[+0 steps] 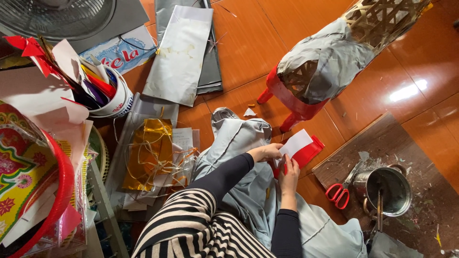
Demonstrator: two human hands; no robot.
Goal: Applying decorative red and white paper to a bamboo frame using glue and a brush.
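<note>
Down on the floor over my lap, my left hand pinches the top of a red-and-white paper piece, and my right hand has its fingers closed on the lower edge. Red-handled scissors lie beside a metal pot on a board to the right.

the folded paper between the hands is red with a white back. the sleeves are black, over a black-and-white striped garment and grey trousers. the floor is glossy orange-brown tile. scissors with red handles lie beside a silver metal pot. the woven bamboo frame is tan, covered in grey paper with red trim. gold foil lies near silver sheets.
</note>
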